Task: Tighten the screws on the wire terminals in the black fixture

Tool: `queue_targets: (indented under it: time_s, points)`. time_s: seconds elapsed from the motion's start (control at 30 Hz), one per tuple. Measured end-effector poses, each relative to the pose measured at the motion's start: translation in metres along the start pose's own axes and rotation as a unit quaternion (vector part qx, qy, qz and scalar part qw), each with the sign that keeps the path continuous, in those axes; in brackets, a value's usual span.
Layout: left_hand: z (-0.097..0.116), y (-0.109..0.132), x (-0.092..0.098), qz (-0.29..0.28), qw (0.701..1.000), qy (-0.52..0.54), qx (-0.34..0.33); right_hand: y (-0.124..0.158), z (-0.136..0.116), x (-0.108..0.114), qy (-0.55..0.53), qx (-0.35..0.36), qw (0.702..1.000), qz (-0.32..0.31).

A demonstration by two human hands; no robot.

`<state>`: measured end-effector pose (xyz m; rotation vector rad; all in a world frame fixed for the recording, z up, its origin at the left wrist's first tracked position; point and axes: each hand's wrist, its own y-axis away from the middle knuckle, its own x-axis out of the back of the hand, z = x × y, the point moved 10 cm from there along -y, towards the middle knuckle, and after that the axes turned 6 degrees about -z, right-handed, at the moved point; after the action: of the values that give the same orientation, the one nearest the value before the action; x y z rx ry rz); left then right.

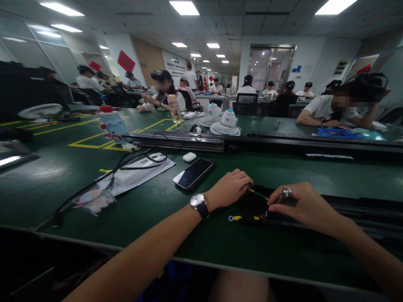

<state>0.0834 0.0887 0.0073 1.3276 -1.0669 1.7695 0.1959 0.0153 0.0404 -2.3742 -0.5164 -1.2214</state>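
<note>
A thin green-and-yellow wire (259,193) stretches between my two hands, above a dark part on the bench. My left hand (231,186), with a watch on its wrist, has its fingers closed at the wire's far end; its fingertips are partly hidden. Thumb and forefinger of my right hand (300,203), which wears a ring, pinch the near end. Just below lies a short yellow-and-black lead (247,218) with a metal ring terminal at its left tip. Long black rails (349,209) extend to the right, partly behind my right hand.
Left of my hands lie a phone (194,173), a white earbud case (189,157), a paper sheet (135,174) with black cable, and a small plastic bag (95,201). Beyond, a long metal rail (182,141) crosses the green bench. Two white fans (226,123) stand behind; co-workers sit opposite.
</note>
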Motion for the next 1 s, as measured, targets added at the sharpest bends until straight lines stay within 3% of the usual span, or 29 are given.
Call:
queue_targets:
  time_s: [0.4, 0.6, 0.67, 0.83, 1.0]
  points:
    - [0.0, -0.001, -0.001, -0.009, 1.0, 0.002, 0.0, 0.001, -0.007, -0.006, 0.009, -0.001, 1.0, -0.014]
    - [0.0, -0.001, -0.003, -0.013, 1.0, 0.001, -0.005, 0.003, -0.018, -0.01, -0.019, 0.082, 0.993, -0.077]
    - [-0.001, -0.001, -0.002, -0.011, 1.0, 0.001, -0.004, 0.003, -0.018, -0.004, -0.017, 0.091, 0.994, -0.066]
    - [-0.001, 0.0, -0.002, -0.007, 1.0, 0.002, -0.003, 0.004, -0.004, 0.013, 0.009, 0.033, 0.999, 0.0]
    - [-0.001, 0.0, -0.002, -0.006, 1.0, 0.003, -0.006, 0.004, -0.003, 0.01, 0.005, 0.028, 0.999, 0.016]
